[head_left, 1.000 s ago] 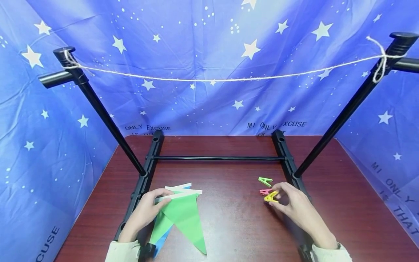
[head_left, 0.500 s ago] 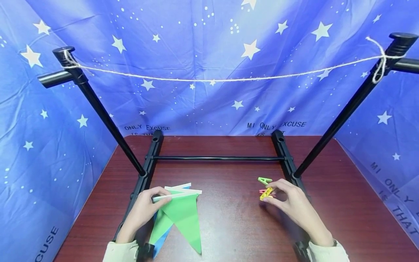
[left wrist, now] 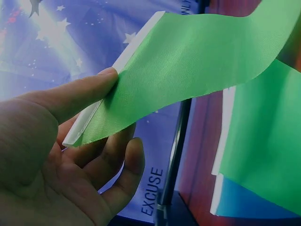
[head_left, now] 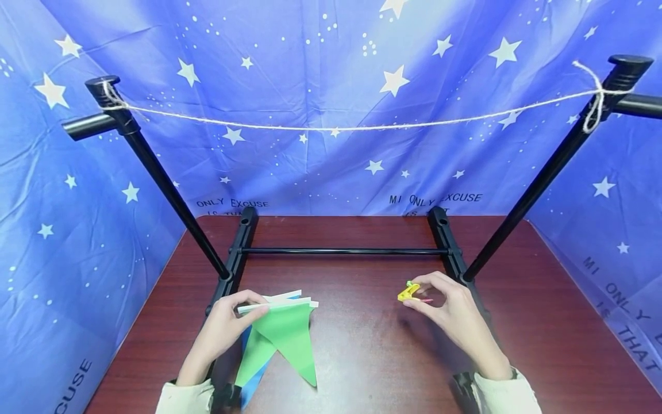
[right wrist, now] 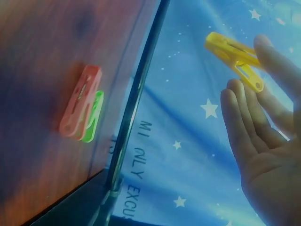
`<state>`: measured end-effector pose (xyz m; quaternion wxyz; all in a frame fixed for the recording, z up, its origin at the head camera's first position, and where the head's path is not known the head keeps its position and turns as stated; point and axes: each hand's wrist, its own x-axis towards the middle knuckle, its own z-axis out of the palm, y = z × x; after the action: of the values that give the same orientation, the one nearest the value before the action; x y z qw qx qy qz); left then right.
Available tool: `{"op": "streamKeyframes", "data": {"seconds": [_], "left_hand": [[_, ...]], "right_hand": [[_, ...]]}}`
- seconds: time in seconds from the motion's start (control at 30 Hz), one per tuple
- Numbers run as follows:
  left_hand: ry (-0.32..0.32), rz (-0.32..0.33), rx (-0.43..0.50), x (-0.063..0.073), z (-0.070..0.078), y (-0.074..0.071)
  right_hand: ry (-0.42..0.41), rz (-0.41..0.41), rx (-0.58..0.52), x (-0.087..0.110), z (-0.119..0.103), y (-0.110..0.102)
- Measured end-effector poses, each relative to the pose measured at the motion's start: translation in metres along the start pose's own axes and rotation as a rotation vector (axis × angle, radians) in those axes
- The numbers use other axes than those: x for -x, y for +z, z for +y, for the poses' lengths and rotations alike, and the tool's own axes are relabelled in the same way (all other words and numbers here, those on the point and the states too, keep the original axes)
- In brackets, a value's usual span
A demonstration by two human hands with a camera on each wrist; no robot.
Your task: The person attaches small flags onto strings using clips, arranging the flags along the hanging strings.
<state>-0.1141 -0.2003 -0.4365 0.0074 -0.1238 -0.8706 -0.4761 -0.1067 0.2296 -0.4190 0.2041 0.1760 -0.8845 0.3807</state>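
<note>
My left hand (head_left: 227, 325) pinches the white top edge of a green pennant flag (left wrist: 188, 56) between thumb and fingers, and its point hangs down. Below it on the table lie another green pennant (left wrist: 268, 127) and a blue pennant (left wrist: 254, 197), partly covered. In my right hand (head_left: 450, 313) a yellow clothespin (right wrist: 233, 49) is pinched by its handle end, raised off the table. A pink clothespin (right wrist: 82, 103) and a green clothespin (right wrist: 95, 117) lie on the table beyond that hand; in the head view they are mostly hidden behind it.
A black frame stands on the red-brown table (head_left: 362, 339), with a left post (head_left: 170, 190) and a right post (head_left: 538, 184). White string (head_left: 331, 127) is tied between the post tops. A black crossbar (head_left: 341, 251) joins the feet; a starry blue cloth (head_left: 320, 57) hangs behind.
The right hand has lifted the yellow clothespin up and leftward, away from the others. My left hand has raised the top green pennant slightly off the pile.
</note>
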Motion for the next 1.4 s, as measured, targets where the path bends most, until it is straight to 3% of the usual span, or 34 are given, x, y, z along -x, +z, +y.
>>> {"op": "streamKeyframes", "data": {"seconds": [0.17,0.47,1.0,1.27,1.4], "left_hand": [[0.024,0.013,0.004,0.000,0.003,-0.004],[0.068,0.009,0.026,-0.006,0.010,-0.008],[0.119,0.057,0.006,-0.018,0.020,-0.015],[0.071,0.068,-0.011,-0.022,0.024,-0.022],[0.084,0.089,-0.013,-0.024,0.026,-0.026]], "right_hand": [[-0.012,0.009,-0.033,-0.007,-0.009,0.002],[-0.090,0.130,-0.068,-0.021,-0.021,-0.001],[-0.150,0.157,-0.105,-0.043,-0.048,0.001],[-0.151,0.152,-0.138,-0.051,-0.059,0.005],[-0.167,0.166,-0.156,-0.055,-0.063,0.006]]}}
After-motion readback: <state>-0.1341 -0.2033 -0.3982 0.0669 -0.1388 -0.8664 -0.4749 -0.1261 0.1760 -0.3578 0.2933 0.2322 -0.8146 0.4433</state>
